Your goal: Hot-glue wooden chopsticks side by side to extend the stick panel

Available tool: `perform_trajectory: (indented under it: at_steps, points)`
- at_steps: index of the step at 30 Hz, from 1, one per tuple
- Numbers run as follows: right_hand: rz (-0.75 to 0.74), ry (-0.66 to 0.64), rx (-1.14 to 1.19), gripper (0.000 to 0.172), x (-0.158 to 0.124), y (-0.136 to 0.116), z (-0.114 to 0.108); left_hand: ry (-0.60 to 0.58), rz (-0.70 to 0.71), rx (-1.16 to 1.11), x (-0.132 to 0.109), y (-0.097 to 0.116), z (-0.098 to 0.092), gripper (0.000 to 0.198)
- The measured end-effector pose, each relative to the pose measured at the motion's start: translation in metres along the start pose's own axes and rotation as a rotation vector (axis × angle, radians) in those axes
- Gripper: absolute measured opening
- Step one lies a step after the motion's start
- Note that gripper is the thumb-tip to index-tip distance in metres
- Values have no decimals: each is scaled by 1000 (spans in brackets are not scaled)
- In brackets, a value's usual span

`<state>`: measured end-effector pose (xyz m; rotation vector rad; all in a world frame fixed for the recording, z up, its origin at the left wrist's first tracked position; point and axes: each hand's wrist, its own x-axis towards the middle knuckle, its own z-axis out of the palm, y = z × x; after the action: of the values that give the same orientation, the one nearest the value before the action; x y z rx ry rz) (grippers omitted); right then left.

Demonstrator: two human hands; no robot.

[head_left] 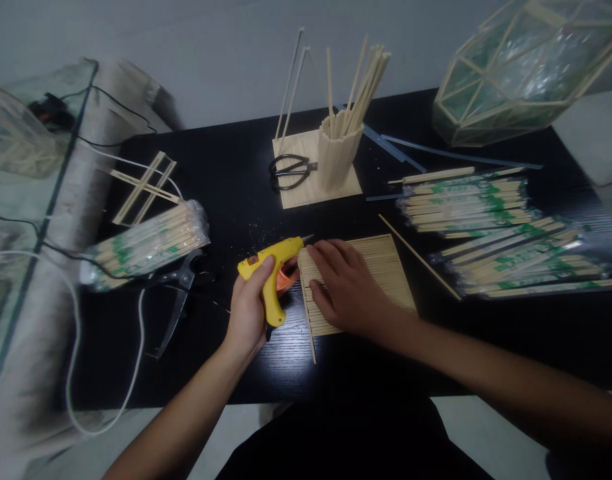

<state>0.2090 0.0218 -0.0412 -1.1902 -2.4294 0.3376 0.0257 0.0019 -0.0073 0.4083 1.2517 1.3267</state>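
My left hand [249,303] is wrapped round the handle of a yellow hot glue gun [281,253] with an orange trigger. Its dark nozzle points right, at the upper left corner of a flat panel of wooden sticks [386,270] on the table. My right hand [349,290] lies over the panel with its fingers stretched out towards the left edge, covering part of the surface. Along that edge runs a thin stick [311,337], which sticks out past the panel's near side. Whether my right fingertips touch this stick I cannot tell.
Behind stands a stick-built holder [339,157] full of sticks, beside black-handled scissors [291,172]. Wrapped chopstick packs [526,257] lie right, another pack [146,240] left. A loose stick [419,257] is right of the panel. A white cable [76,333] loops over the left edge.
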Motion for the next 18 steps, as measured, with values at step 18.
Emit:
perform_trajectory:
  at_steps: [18]
  points:
    - [-8,5,-16,56,1,-1,-1,15,-2,5,0,0,0,42]
